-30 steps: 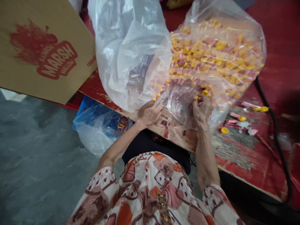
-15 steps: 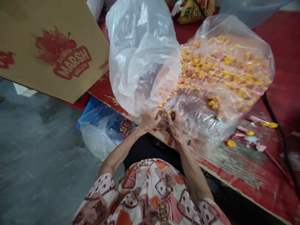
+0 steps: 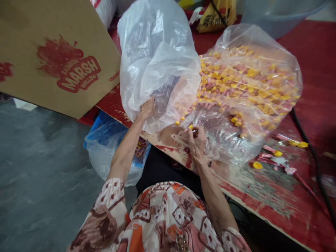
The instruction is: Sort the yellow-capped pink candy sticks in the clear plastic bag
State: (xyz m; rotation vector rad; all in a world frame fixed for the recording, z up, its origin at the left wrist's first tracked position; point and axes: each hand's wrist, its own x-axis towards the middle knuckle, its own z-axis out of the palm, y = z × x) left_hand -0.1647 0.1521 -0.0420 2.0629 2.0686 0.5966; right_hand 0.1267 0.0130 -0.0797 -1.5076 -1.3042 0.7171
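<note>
While the right hand (image 3: pixel 197 139) rests at the near edge of the worn red table (image 3: pixel 275 196), its fingertips pinch a small yellow-capped piece (image 3: pixel 190 127) at the mouth of a large clear plastic bag (image 3: pixel 249 87). That bag lies on its side on the table and is packed with yellow-capped pink tubes (image 3: pixel 236 84), a few of which have spilled toward the opening just beside the hand.

The left hand (image 3: pixel 146 108) is raised higher and presses against the lower side of a second clear bag (image 3: pixel 157 59), fingers curled onto the film; whether it truly grips the plastic or only pushes on it cannot be told. This second bag stands puffed up on the table's left part, touching the filled bag, with clear, colourless pieces dimly visible inside.

Beyond the bags to the right, loose yellow caps (image 3: pixel 257 165) and pink tubes (image 3: pixel 267 150) lie scattered on the tabletop, and a black cable (image 3: pixel 312 154) runs along its right side. A cardboard carton (image 3: pixel 52 52) printed with red "MARSH MALLOW" lettering leans at the upper left. Below the table edge, near the left forearm, a blue crate lined with a plastic bag (image 3: pixel 110 147) sits on the grey floor (image 3: pixel 39 182). A yellow printed packet (image 3: pixel 215 15) lies at the far end of the table.
</note>
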